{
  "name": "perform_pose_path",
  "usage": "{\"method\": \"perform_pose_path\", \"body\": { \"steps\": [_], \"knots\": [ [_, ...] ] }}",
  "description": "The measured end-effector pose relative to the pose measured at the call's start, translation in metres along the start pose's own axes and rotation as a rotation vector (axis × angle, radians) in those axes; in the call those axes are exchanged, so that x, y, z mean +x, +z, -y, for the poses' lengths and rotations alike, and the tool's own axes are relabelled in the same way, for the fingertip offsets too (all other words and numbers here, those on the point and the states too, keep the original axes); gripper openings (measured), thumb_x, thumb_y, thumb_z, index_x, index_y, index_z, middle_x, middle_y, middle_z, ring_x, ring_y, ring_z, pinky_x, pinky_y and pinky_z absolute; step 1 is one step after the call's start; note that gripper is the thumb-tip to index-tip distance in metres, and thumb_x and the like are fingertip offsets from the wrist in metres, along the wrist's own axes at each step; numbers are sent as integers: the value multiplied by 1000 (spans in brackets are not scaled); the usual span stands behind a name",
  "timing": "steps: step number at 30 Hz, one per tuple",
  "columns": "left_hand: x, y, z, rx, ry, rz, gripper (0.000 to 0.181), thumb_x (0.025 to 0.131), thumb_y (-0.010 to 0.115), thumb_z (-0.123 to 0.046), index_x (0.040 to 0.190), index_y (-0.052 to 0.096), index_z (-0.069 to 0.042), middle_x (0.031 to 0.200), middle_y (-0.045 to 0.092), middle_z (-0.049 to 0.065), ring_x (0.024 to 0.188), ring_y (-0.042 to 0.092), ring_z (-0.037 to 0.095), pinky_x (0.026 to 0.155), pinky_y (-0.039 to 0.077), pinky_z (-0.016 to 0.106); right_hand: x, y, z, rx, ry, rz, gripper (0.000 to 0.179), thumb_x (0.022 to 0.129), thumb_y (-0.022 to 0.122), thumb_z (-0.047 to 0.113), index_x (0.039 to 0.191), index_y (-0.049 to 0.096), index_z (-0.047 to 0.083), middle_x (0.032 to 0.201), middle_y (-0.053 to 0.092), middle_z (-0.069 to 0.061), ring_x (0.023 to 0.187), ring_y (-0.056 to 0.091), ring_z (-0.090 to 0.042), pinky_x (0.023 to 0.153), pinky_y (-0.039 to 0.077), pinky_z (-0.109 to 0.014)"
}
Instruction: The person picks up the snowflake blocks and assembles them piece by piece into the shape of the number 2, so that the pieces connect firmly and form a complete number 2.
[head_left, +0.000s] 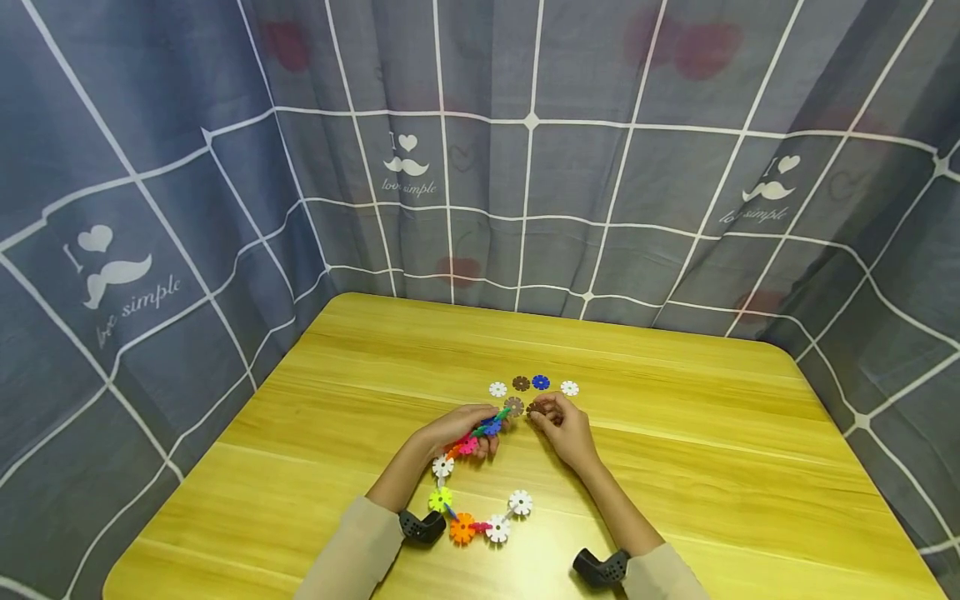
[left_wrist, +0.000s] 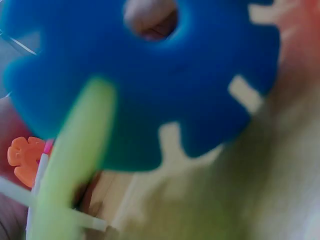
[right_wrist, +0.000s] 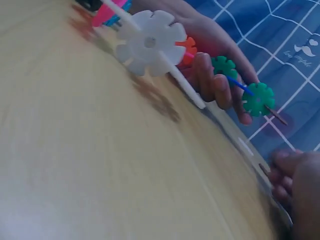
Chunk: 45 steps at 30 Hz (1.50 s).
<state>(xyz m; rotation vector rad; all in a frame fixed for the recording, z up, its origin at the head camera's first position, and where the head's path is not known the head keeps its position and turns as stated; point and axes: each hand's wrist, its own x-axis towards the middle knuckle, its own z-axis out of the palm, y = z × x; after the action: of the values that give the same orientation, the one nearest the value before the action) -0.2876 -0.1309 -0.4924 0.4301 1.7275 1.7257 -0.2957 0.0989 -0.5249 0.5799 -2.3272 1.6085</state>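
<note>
A curved chain of notched plastic snowflake discs (head_left: pixel 462 528), in several colours, runs from my left hand (head_left: pixel 461 423) back towards me. That hand holds the chain near its far end, fingers curled about the pink, blue and green discs. At the tip, a brown disc (head_left: pixel 513 407) is joined to a green disc (right_wrist: pixel 258 100). My right hand (head_left: pixel 566 429) pinches a loose brown disc (head_left: pixel 534 409) between thumb and fingers, just right of that tip. A large blue disc (left_wrist: pixel 200 90) fills much of the left wrist view.
Beyond the hands, a white disc (head_left: pixel 498 389), a brown disc (head_left: pixel 521 383), a blue disc (head_left: pixel 541 382) and another white disc (head_left: pixel 570 388) lie on the wooden table (head_left: pixel 720 450). A grey checked curtain (head_left: pixel 487 167) surrounds the table's back and sides.
</note>
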Motion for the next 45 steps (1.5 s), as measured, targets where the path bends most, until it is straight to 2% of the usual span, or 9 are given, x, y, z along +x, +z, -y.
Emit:
{"method": "perform_pose_path", "body": {
  "steps": [7,13,18,21,27,32,37,40,45],
  "knots": [
    [-1,2,1,1,-15,-48,38,99,42,-32,120,45,-1,76,62,12,54,56,13,52,48,23,0,-6,4,388,128,-13,27,86,63,7,109,59,-6,88,63,-24,75,61,-40,69,54,-40],
    [-2,5,2,43,-3,-96,23,97,47,-22,105,50,0,82,58,11,62,57,15,58,50,25,0,-9,5,482,235,71,41,89,62,15,125,54,-2,97,59,-18,77,60,-22,71,54,-32],
    [-2,5,3,97,10,-85,23,96,51,-20,105,54,1,90,58,11,67,61,18,65,52,31,0,-12,5,367,245,344,36,90,60,20,121,59,2,103,64,-12,74,58,-15,64,52,-27],
    [-2,0,3,148,28,-80,27,95,52,-21,109,58,1,100,60,11,76,60,17,70,51,31,1,-15,17,264,218,422,27,91,60,15,112,63,-2,97,66,-14,68,58,-22,57,51,-30],
    [-9,-21,0,203,89,-82,33,97,49,-25,119,59,-3,113,61,9,100,58,20,84,48,32,0,-10,16,19,139,422,21,87,65,17,104,67,5,93,68,-3,75,62,-15,61,51,-27],
    [-13,-38,-7,86,180,-83,41,99,44,-21,129,45,7,118,58,20,111,53,34,92,45,41,0,-16,18,-122,137,342,10,87,66,21,92,69,13,81,65,4,68,57,-11,58,47,-25],
    [-21,-54,-13,49,203,-295,42,98,47,-19,128,43,10,117,55,25,109,52,42,93,44,44,-9,-36,19,-233,216,220,6,86,66,18,86,67,12,72,61,5,61,52,-11,53,44,-25],
    [-27,-60,-13,126,144,-395,42,97,48,-22,127,45,8,112,56,24,99,57,36,85,49,39,-20,-50,18,-240,272,202,10,86,66,19,86,64,9,67,60,3,55,54,-12,49,45,-25],
    [-30,-56,-11,278,84,-344,41,97,49,-20,126,44,7,105,58,22,87,58,31,72,49,34,-36,-78,14,-29,361,357,19,88,64,21,91,61,3,62,57,-4,49,52,-14,44,46,-25]
  ]
}}
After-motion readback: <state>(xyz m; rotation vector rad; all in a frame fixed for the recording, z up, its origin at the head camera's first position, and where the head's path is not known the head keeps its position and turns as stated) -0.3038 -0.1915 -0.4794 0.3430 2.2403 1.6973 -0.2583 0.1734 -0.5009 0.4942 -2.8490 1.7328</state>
